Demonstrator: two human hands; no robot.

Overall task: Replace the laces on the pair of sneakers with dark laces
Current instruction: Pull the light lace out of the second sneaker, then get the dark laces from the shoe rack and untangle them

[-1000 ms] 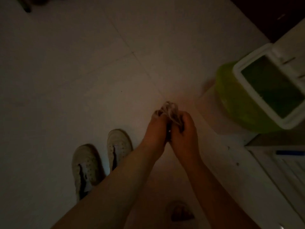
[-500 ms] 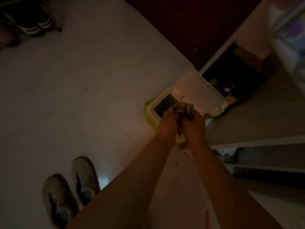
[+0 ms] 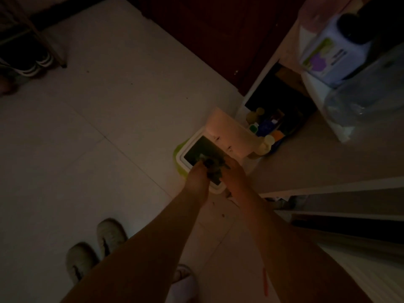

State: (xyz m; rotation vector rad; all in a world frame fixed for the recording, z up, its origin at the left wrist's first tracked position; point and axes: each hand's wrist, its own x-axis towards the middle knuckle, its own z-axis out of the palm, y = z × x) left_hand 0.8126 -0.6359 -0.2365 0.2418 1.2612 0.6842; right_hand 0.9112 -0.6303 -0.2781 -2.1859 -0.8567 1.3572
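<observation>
Head view: I see my left hand [image 3: 196, 178] and right hand [image 3: 232, 174] both closed around a bunched lace [image 3: 211, 165] over the open bin [image 3: 181, 159]. The sneakers [image 3: 96, 250] sit near left on the floor [image 3: 87, 138].

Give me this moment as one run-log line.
hands: left hand and right hand hold bunched laces | place: over open green bin | sneakers: on floor, untouched | light: dim
</observation>
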